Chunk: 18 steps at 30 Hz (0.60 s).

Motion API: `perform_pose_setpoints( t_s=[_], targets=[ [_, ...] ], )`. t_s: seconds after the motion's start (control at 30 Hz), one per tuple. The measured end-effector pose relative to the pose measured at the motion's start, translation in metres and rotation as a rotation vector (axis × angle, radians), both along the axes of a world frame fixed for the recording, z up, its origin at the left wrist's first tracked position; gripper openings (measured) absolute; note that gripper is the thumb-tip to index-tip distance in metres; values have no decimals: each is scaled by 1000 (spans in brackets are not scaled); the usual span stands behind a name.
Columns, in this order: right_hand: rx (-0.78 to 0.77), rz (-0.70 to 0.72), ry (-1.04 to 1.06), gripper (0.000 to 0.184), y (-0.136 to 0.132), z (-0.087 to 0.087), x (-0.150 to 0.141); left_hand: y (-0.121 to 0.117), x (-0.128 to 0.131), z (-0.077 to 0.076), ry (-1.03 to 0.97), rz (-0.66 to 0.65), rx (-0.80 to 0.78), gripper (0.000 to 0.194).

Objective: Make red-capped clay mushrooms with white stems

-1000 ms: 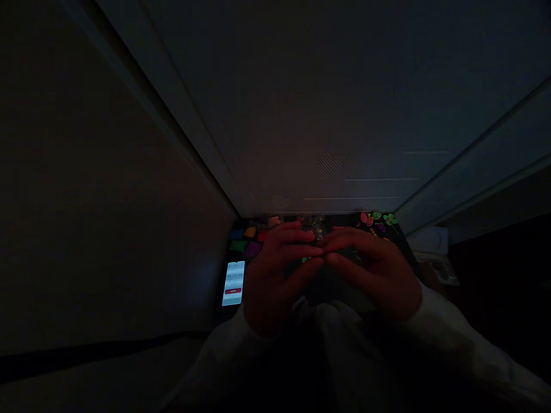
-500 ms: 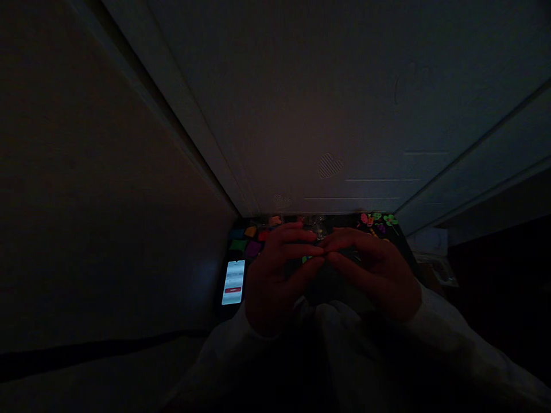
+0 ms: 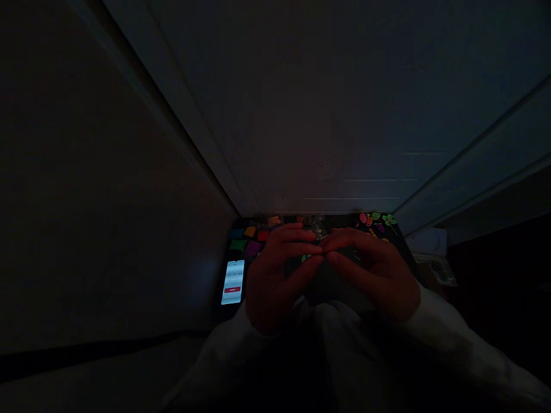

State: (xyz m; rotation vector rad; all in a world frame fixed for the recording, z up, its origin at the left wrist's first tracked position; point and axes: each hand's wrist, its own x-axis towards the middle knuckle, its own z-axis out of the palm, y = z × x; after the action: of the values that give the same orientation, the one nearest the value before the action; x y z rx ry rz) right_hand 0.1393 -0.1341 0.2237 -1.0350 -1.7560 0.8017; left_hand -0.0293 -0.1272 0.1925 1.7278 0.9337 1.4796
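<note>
In the dim head view, my left hand (image 3: 282, 278) and my right hand (image 3: 376, 272) meet fingertip to fingertip above a dark table. The thumb and fingers of each hand are pinched together. Whatever lies between the tips is too small and dark to make out. Below the fingers of my left hand shows a small green and blue piece (image 3: 306, 258), partly covered. Colourful lumps, among them a green one (image 3: 237, 245), a purple one (image 3: 253, 248) and a yellow one (image 3: 249, 231), lie left of my left hand.
A lit phone (image 3: 233, 282) lies at the table's left edge. Small colourful shapes, including a green flower (image 3: 390, 220) and a pink piece (image 3: 364, 218), sit at the back right. A pale panel with a heart pattern (image 3: 328, 166) rises behind the table. Clear plastic (image 3: 318, 223) lies at the back.
The picture has grown slightly darker. Both hands keep nearly the same pose, fingertips still together.
</note>
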Motion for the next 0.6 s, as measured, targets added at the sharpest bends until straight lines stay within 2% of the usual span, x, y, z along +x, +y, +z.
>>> perform_pose_setpoints(
  t_s=[0.3,0.6],
  targets=[
    [-28,19,4,5,-5,0,2,-3,0,-2,-12,7,-11,21],
    [35,36,-26,10,-3,5,0,-4,-2,3,8,14,13,15]
  ],
)
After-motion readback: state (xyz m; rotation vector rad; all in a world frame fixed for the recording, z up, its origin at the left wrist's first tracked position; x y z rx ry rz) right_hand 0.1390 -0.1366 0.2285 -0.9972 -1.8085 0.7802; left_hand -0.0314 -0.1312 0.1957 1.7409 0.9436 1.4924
